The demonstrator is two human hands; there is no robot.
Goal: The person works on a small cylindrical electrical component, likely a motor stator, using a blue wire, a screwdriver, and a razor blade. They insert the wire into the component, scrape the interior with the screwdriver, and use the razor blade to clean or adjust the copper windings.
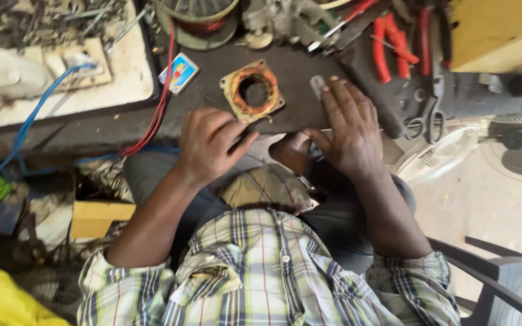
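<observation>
Left hand (209,145) and right hand (348,127) rest palm-down, fingers spread.

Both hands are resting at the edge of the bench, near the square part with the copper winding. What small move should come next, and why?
Probably the left hand should reach forward and take the square wound part. It lies free on the dark bench just beyond those fingertips, while the right hand lies flat and holds nothing.

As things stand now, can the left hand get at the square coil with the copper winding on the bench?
Probably yes: the left hand lies just below the square coil, and nothing stands between them on the dark bench.
</observation>
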